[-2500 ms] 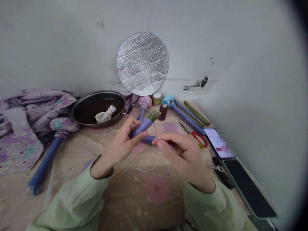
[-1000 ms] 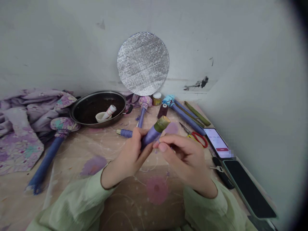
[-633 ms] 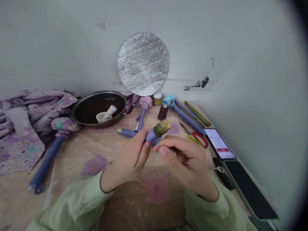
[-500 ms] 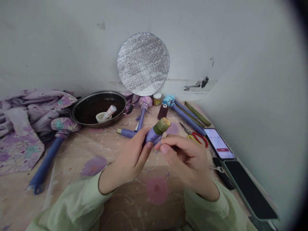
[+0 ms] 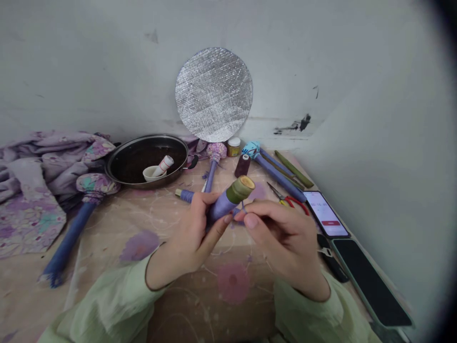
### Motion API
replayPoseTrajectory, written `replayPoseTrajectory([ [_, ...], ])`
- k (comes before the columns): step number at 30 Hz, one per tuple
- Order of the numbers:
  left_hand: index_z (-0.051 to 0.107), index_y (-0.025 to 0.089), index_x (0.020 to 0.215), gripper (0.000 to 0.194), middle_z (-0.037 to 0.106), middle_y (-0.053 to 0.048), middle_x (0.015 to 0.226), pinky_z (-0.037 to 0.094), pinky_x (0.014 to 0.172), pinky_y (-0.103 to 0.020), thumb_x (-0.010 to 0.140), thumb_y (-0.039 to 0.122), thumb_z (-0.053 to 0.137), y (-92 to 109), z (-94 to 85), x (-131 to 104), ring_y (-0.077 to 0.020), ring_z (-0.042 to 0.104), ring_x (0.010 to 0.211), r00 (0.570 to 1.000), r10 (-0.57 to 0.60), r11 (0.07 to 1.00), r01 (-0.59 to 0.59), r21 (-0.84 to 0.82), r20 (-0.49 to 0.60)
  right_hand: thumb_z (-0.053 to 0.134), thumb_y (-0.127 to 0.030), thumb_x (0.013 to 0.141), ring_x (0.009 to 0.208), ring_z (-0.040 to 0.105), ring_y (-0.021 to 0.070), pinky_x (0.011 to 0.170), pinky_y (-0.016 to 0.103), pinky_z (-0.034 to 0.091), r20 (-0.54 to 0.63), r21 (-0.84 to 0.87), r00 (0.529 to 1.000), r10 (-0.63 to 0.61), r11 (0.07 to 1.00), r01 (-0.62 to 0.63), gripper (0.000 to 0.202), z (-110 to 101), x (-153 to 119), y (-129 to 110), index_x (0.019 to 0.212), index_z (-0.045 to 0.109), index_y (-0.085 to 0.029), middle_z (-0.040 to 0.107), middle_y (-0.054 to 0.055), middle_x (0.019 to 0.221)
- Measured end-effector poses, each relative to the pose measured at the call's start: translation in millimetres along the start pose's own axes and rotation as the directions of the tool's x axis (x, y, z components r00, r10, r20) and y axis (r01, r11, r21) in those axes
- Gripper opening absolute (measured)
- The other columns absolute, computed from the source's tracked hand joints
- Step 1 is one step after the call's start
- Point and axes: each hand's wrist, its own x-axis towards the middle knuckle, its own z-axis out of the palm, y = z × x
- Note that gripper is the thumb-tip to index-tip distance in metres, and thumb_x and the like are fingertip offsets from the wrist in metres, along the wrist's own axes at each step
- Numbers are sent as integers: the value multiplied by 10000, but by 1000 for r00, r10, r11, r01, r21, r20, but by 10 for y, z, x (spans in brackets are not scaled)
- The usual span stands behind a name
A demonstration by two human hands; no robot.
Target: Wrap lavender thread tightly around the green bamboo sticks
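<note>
My left hand (image 5: 193, 233) grips a bamboo stick wrapped in purple thread (image 5: 228, 197), its bare green-yellow end pointing up and to the right. My right hand (image 5: 282, 233) is beside it, its thumb and forefinger pinching a purple thread (image 5: 243, 207) that comes off the stick. A spool of purple thread (image 5: 185, 194) lies on the table just left of my left hand. Both arms wear pale green sleeves.
A dark pan (image 5: 146, 159) holds a white bowl and a tube. A round silver disc (image 5: 213, 94) leans on the wall. Fabric-topped sticks (image 5: 82, 205), a dark thread cone (image 5: 243, 166), red scissors (image 5: 290, 200) and two phones (image 5: 326, 219) lie around; purple cloth (image 5: 32, 190) is at left.
The stick has swung so that its bare end faces more towards me. The purple spool, near my fingers at first, now lies on the table at left. My right hand shifted slightly right.
</note>
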Motion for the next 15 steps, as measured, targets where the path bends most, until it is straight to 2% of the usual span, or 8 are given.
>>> replayPoseTrajectory([
  [4,428,264,1234,250,571,-18,1002,496,727,-283,1012,230,539,-20,19,-32,-141,588,842,999,11,999,-13,-51,-36,602,-123,910,572,572,103,548,221,458,5,5,1000,-4,1000,4,161,3,3,4,790,683,-193,671,-24,652],
  [8,407,262,1272,282,593,-30,1017,499,696,-296,1017,266,528,57,-21,-19,-156,607,824,999,8,999,-6,53,-46,600,-124,903,556,562,107,535,229,466,7,-16,1000,7,1000,-7,167,2,3,-5,777,687,-192,678,-19,653],
  [12,341,281,1389,363,660,-34,1011,492,619,-308,1046,316,452,156,-95,-25,-165,625,718,993,-101,994,97,54,66,603,-119,896,521,550,104,489,226,456,28,-13,999,23,1000,-23,176,6,3,-30,767,693,-198,667,-22,631],
  [15,365,292,1445,377,667,-70,1182,531,756,-358,1069,320,359,188,-133,-43,-210,668,924,981,-141,990,140,15,133,601,-127,907,523,571,110,477,236,459,54,1,998,38,999,-38,184,11,5,-37,776,702,-208,702,-13,659],
])
